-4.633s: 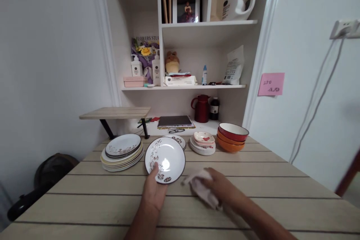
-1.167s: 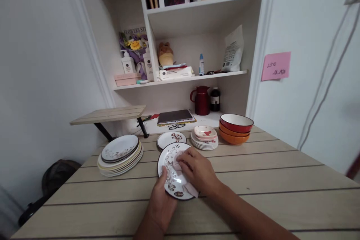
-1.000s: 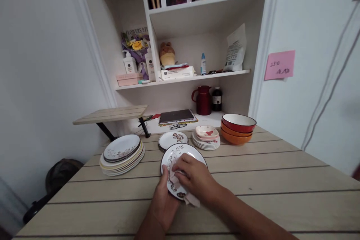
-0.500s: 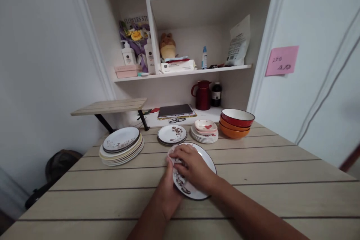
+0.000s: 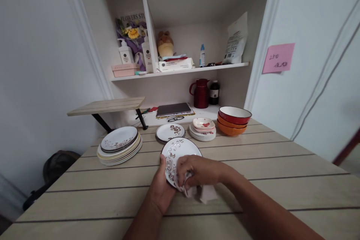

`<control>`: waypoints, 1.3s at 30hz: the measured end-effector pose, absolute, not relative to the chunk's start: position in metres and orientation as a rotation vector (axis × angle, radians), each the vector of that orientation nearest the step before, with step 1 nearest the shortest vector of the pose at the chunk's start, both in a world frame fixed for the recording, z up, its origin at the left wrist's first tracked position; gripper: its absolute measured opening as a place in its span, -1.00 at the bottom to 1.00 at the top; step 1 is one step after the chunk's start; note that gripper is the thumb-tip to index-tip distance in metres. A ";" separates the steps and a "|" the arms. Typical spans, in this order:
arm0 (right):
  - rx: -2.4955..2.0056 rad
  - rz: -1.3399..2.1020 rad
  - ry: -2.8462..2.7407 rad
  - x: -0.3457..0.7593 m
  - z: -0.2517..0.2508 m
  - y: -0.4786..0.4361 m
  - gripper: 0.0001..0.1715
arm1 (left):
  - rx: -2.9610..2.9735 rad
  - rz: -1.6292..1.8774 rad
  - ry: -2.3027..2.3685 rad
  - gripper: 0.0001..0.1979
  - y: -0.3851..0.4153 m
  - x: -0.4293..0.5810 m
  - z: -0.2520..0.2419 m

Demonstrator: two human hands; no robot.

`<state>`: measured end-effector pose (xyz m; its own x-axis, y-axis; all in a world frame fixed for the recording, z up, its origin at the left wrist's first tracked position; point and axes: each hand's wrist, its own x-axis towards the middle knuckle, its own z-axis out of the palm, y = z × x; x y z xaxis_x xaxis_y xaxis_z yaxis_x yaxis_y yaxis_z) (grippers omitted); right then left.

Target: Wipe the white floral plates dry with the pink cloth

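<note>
A white plate [image 5: 182, 146] with a dark rim and brown floral pattern is tilted up over the table's middle. My left hand [image 5: 161, 187] grips its left edge, thumb on the rim and the other fingers beneath. My right hand [image 5: 197, 170] is closed on a pale cloth [image 5: 208, 194], pressing it against the plate's lower right face. Part of the cloth hangs below the plate's edge. Just behind lies a small stack of similar smaller plates [image 5: 170, 132].
Stacked plates [image 5: 119, 144] stand at the left beside a small raised shelf [image 5: 107, 106]. Small dishes [image 5: 203, 129] and a pile of red and orange bowls [image 5: 233, 120] are at the back right. Glasses [image 5: 176, 119], a laptop [image 5: 173, 109] and a red jug [image 5: 201, 93] sit farther back.
My right hand has moved with the cloth from the plate's upper left toward its lower right. More cloth shows, and the plate's upper pattern is uncovered. The view has shifted slightly.
</note>
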<state>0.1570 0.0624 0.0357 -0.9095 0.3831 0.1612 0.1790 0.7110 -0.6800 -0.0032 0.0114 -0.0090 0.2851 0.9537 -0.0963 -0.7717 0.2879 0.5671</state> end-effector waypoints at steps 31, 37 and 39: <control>-0.476 0.612 -2.756 0.154 0.032 0.052 -0.07 | 0.343 1.294 0.473 -0.43 0.016 -0.013 -0.018; -0.623 0.712 -2.633 0.182 0.042 0.067 -0.43 | 0.371 1.381 0.419 -0.43 0.021 -0.011 -0.018; -0.734 0.667 -2.539 0.183 0.040 0.071 -0.47 | 0.392 1.369 0.404 -0.44 0.020 -0.008 -0.018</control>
<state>0.1832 0.0712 0.0397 -0.7760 0.5790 0.2500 0.3812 0.7465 -0.5454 -0.0083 0.0199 -0.0179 0.1539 0.9869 -0.0490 -0.8557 0.1579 0.4929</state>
